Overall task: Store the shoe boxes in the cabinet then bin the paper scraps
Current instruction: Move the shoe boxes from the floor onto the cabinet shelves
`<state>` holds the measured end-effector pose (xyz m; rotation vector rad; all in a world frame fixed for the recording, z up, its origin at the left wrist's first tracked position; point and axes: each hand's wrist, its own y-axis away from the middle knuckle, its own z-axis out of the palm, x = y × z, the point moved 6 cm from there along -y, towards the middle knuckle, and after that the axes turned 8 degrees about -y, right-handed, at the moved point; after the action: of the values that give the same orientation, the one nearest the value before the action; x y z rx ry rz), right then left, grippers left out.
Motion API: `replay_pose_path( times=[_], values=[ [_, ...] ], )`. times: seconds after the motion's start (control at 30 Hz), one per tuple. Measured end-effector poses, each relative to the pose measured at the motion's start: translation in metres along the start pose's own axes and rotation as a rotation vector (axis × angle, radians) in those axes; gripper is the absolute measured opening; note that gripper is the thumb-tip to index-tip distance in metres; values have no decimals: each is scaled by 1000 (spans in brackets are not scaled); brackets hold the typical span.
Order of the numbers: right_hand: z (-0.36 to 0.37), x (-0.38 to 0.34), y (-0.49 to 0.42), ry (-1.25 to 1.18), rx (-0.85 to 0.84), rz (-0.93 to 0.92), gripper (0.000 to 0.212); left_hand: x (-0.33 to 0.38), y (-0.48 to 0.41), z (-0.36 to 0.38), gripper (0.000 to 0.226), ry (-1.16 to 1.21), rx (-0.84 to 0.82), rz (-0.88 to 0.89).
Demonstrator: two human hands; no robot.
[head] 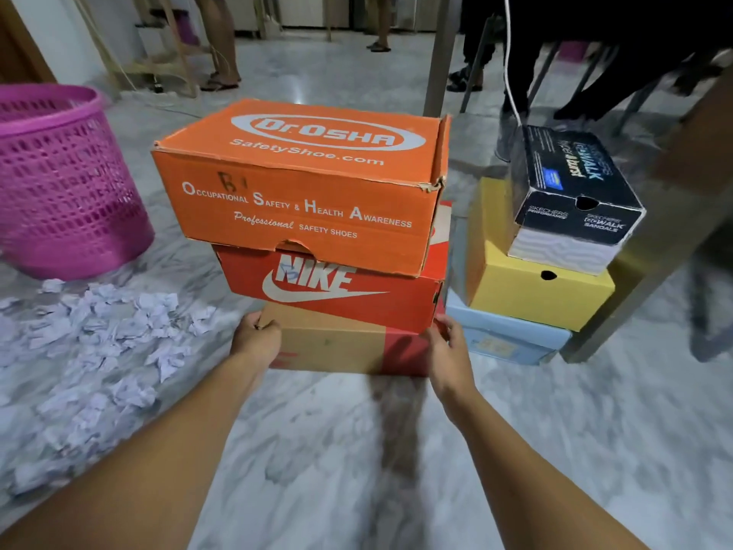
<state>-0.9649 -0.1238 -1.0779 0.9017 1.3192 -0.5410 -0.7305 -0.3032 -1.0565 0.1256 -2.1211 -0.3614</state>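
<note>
A stack of three shoe boxes stands in front of me on the marble floor: an orange Dr.Osha box (301,180) on top, a red Nike box (333,289) under it, and a brown-and-red box (341,345) at the bottom. My left hand (256,337) grips the bottom box's left end and my right hand (450,347) grips its right end. To the right is a second stack: a black Skechers box (571,192) on a yellow box (531,279) on a light blue box (503,335). Crumpled white paper scraps (99,351) litter the floor at left.
A pink mesh basket (63,180) stands at the far left behind the scraps. A table leg (438,53) and chair legs rise behind the boxes. Several people's legs stand further back. A white cable (509,73) hangs near the right stack.
</note>
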Motion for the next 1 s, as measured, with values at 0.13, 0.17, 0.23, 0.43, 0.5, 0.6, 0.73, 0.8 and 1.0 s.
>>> replay_pose_path(
  times=[0.13, 0.17, 0.23, 0.43, 0.5, 0.6, 0.73, 0.8, 1.0],
  values=[
    [-9, 7, 3, -76, 74, 55, 35, -5, 3, -5, 38, 33, -18, -42],
    [-12, 8, 4, -65, 84, 57, 39, -7, 4, -7, 37, 32, -32, -44],
    [-15, 11, 7, 1, 89, 44, 46, -11, 6, -9, 32, 36, -57, -47],
    [-23, 24, 32, 156, 150, 44, 63, -28, 29, -20, 17, 12, -75, -69],
    [-27, 28, 48, 138, 176, 41, 59, -33, 47, -28, 16, 14, -85, -89],
    [-32, 33, 80, 104, 182, 43, 49, -53, 69, -42, 18, -6, -91, -121],
    [-44, 44, 119, 112, 180, 39, 38, -80, 109, -63, 25, 7, -99, -133],
    [-48, 45, 140, 128, 162, 57, 39, -95, 134, -77, 23, -8, -93, -152],
    [-61, 59, 209, 154, 125, 74, 36, -146, 200, -119, 26, -26, -74, -227]
  ],
)
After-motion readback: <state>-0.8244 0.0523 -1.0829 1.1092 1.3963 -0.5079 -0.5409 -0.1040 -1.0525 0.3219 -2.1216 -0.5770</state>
